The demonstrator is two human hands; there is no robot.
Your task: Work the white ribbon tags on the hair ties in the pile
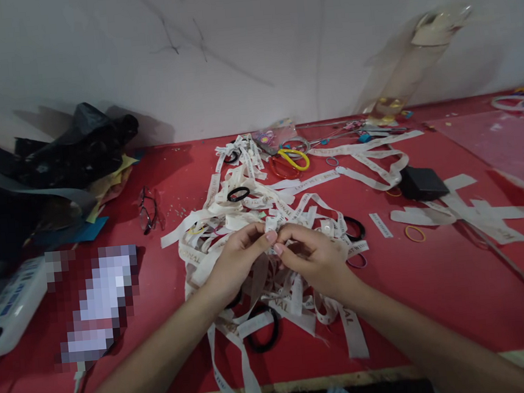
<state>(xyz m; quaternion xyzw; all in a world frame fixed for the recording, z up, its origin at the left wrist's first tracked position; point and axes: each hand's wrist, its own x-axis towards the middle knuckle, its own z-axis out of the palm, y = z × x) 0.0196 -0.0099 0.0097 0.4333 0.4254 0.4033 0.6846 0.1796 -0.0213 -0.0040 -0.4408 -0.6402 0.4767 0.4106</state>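
Red tabletop [414,311] against a grey-white wall [276,48], dimly lit.
The wall rises beyond the fingers [299,235], with thin dark marks [171,44] up and to their left and soft shadows [159,125] on both sides. The tabletop spreads beneath and around them, its pale, worn-looking front edge [383,375] running on the near side.
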